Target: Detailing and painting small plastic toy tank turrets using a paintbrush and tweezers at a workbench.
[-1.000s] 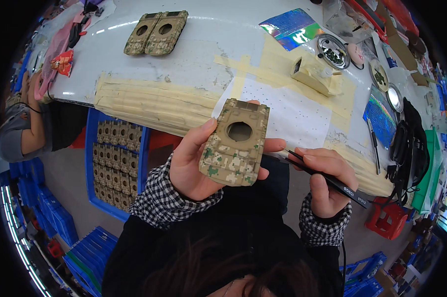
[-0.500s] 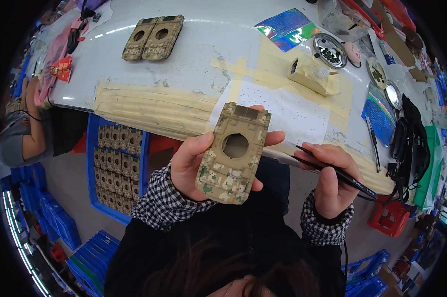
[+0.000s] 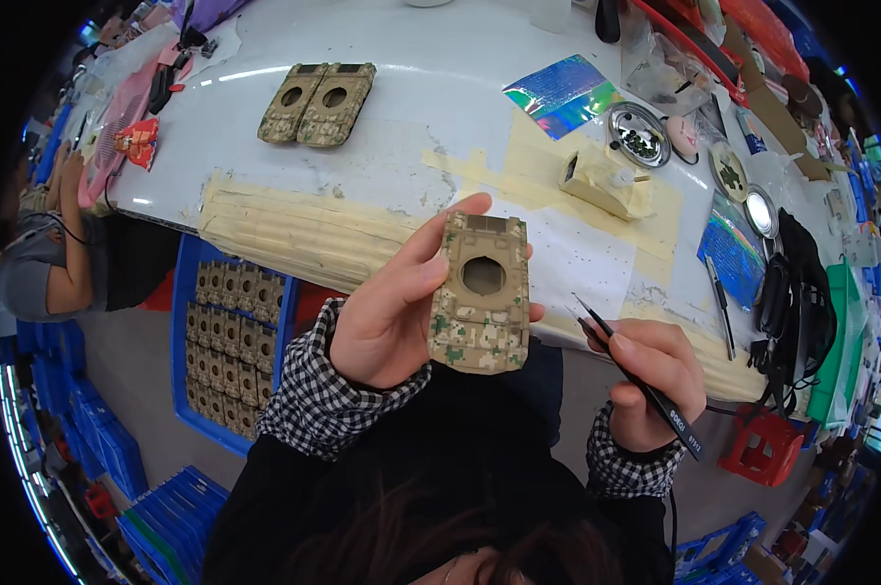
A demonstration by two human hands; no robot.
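My left hand point(image 3: 387, 307) is closed around a camouflage toy tank hull point(image 3: 481, 327), tan with green and brown pixel patches and a round hole in its upper face. Thumb on its left edge, fingers behind it, the hull faces up at me. My right hand point(image 3: 660, 375) grips black tweezers point(image 3: 645, 385) like a pen. Their two tips stand slightly apart, to the right of the hull and not touching it. Beyond them lies a white sheet point(image 3: 582, 258) with small dark specks on the table's taped edge.
Two matching hulls point(image 3: 316, 105) sit side by side on the white table. At the right are a cream block with a small bottle point(image 3: 604, 183), a round dish of green bits point(image 3: 639, 135), iridescent sheets point(image 3: 561, 93) and a pen point(image 3: 721, 307). A blue crate point(image 3: 181, 341) holds several hulls; a person point(image 3: 45, 258) sits far left.
The hull has turned more upright and shifted slightly right in my left hand. My right hand has rotated the tweezers, so their tips now point up and left. The view has tilted slightly.
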